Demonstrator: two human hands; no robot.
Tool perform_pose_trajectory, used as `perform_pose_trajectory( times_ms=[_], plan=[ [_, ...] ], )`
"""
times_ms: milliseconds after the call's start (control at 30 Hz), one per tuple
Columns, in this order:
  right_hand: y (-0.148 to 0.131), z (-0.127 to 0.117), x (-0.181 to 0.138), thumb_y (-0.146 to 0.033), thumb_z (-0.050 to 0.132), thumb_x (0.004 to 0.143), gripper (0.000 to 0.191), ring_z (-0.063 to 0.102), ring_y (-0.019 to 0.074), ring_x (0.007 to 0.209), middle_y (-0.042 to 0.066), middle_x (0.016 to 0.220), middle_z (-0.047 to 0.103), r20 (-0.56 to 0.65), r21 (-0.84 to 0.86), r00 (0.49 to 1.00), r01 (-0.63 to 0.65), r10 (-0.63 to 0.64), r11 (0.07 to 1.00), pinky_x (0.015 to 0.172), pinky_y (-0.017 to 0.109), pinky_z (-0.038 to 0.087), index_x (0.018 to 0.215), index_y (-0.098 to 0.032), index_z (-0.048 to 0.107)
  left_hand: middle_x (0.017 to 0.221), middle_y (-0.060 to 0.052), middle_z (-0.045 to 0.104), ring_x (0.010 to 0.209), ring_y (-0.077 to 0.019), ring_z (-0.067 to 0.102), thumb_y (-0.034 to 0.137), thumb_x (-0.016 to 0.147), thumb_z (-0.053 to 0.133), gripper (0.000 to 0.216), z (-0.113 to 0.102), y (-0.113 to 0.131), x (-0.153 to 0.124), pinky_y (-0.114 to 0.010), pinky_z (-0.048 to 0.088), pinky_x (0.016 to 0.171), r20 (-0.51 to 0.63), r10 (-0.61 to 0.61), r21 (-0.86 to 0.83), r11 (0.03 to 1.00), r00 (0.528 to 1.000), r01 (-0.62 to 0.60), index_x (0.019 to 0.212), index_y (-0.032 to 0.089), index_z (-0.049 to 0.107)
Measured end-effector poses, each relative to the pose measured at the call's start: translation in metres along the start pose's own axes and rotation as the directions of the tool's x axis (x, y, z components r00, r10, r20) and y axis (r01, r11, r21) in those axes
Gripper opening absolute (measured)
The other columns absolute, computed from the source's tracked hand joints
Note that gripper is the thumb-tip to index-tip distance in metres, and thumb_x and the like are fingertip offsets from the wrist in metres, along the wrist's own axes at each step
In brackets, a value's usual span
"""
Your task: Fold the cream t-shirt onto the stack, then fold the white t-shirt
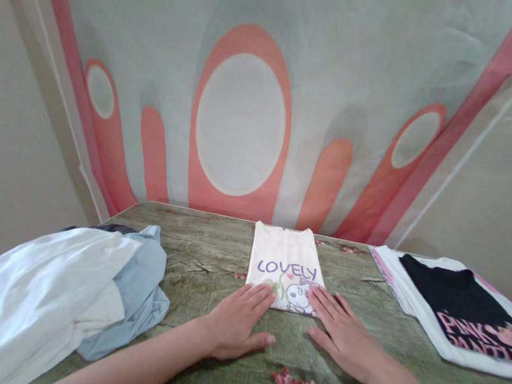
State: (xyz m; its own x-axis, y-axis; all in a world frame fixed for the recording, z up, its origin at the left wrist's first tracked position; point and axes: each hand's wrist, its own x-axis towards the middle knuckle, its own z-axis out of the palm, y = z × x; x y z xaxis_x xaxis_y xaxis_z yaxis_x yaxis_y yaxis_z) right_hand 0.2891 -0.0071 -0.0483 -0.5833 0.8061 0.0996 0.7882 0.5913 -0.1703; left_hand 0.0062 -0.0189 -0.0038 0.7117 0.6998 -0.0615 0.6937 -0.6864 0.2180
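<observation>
A folded cream T-shirt (283, 257) printed with "LOVELY" and a cartoon dog lies at the middle of the table. My left hand (238, 319) rests flat on the table with fingers stretched out, fingertips touching the shirt's near left edge. My right hand (341, 333) lies flat and open too, its fingertips on the shirt's near right corner. Neither hand holds anything.
A loose heap of white and pale blue clothes (53, 290) fills the table's left side. A folded stack topped by a black T-shirt with pink print (461, 300) sits at the right. The wood-patterned tablecloth (208, 255) has pink flowers; a grey and coral curtain (240, 119) hangs behind.
</observation>
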Motion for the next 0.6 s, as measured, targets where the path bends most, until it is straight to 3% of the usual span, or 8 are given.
perform_pose_trajectory(
  times_ms=[100,267,467,600],
  plan=[
    [-0.003,0.004,-0.003,-0.056,0.029,0.089,0.067,0.015,0.0222,0.137,0.005,0.150,0.016,-0.012,-0.041,0.999,-0.036,0.035,0.999,0.111,0.047,0.012,0.145,-0.022,0.013,0.149,-0.010,0.014,0.137,-0.0217,0.010,0.065,0.087,0.019,0.075,-0.002,0.003,-0.001,-0.040,0.011,0.111,0.024,-0.023,0.034,0.999,0.999,0.023,0.143,0.015,0.018],
    [-0.009,-0.001,0.003,-0.057,0.024,0.090,0.066,0.020,0.0228,0.135,0.008,0.147,0.024,-0.005,-0.049,0.995,-0.100,0.100,0.994,0.112,0.047,0.010,0.142,-0.017,0.025,0.148,-0.008,0.020,0.137,-0.0220,0.013,0.061,0.090,0.017,0.068,0.002,0.007,0.002,-0.039,0.011,0.111,-0.065,-0.044,0.053,0.997,0.997,0.047,0.141,0.017,0.023],
    [-0.012,-0.015,0.049,-0.056,0.019,0.091,0.067,0.016,0.0196,0.136,0.008,0.148,0.021,-0.029,0.017,0.997,-0.067,0.067,0.998,0.112,0.042,0.013,0.142,-0.014,0.026,0.149,-0.008,0.020,0.137,-0.0212,0.014,0.052,0.094,0.013,0.060,0.000,0.006,0.047,-0.040,0.014,0.109,-0.173,-0.007,0.053,0.998,0.985,0.016,0.142,0.017,0.021],
    [0.000,-0.003,0.074,-0.056,0.014,0.090,0.070,0.014,0.0193,0.137,0.009,0.149,0.017,-0.054,0.044,0.987,-0.147,0.149,0.988,0.111,0.039,0.016,0.142,-0.011,0.023,0.147,-0.009,0.023,0.136,-0.0229,0.018,0.050,0.094,0.014,0.058,0.010,-0.005,0.069,-0.044,0.012,0.109,-0.221,-0.050,0.093,0.993,0.974,0.072,0.140,0.017,0.026]
  ],
)
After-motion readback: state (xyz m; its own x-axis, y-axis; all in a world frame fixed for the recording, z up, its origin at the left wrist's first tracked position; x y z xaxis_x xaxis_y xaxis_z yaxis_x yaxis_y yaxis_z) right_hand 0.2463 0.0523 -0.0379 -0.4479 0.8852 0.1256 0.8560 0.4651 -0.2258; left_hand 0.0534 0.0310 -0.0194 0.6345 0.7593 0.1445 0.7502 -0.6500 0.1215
